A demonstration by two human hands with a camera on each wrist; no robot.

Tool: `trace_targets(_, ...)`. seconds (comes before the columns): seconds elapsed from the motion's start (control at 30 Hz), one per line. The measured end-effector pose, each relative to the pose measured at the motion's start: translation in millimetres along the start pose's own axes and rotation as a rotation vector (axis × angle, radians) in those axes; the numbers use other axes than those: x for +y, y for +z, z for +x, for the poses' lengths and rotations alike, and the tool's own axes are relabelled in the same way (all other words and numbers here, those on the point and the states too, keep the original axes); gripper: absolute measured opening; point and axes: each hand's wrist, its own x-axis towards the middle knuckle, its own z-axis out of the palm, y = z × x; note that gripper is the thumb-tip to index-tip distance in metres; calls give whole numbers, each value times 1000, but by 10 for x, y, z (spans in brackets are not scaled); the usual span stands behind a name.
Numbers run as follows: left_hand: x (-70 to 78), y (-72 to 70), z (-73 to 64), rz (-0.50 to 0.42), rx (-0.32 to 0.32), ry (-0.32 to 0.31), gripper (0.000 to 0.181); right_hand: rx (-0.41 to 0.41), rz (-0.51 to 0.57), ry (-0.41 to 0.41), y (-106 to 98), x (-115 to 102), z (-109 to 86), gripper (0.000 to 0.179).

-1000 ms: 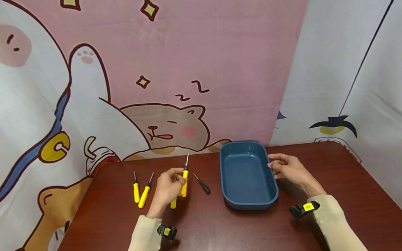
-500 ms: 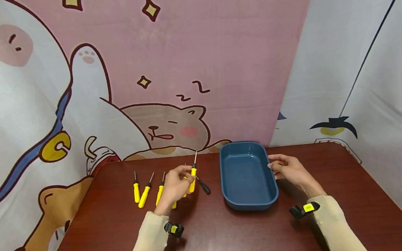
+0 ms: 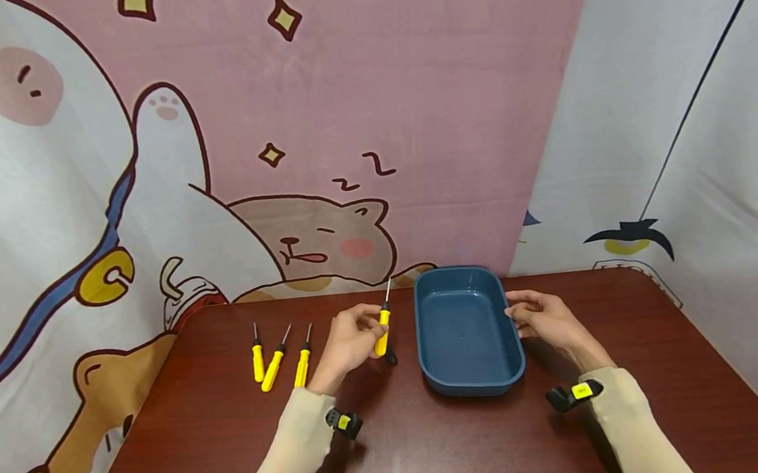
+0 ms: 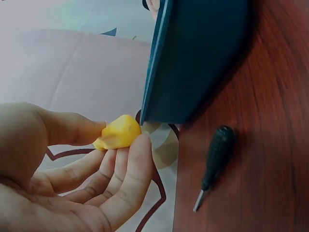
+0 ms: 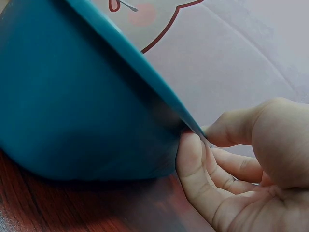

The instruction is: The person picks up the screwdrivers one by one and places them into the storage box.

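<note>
My left hand (image 3: 351,343) pinches the yellow handle of a screwdriver (image 3: 383,333) between thumb and fingertips, its metal shaft pointing up and away. The handle's end (image 4: 120,131) faces the left wrist camera. This screwdriver is above the table, just left of a blue rectangular bin (image 3: 475,391). My right hand (image 3: 552,322) holds the bin's right rim, thumb on the inner side and fingers outside, as the right wrist view shows. Below the left hand lies a small black screwdriver (image 4: 220,152); most of it is hidden in the head view.
Three yellow-handled screwdrivers lie on the dark red wooden table (image 3: 446,455) left of the left hand: one far left (image 3: 257,361), a tilted one (image 3: 273,369) beside it, and a third (image 3: 303,361) near the wrist. A cartoon-printed cloth (image 3: 448,104) hangs behind the table.
My left hand has moved right with the screwdriver, closer to the bin, uncovering a yellow screwdriver on the table and passing over the black one. The right hand and bin have stayed put.
</note>
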Motion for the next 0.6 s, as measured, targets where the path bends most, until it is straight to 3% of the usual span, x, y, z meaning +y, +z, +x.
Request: trace_targets(0.6, 295, 230, 153, -44, -94, -46, 36, -13, 24, -2, -12, 21, 1, 49)
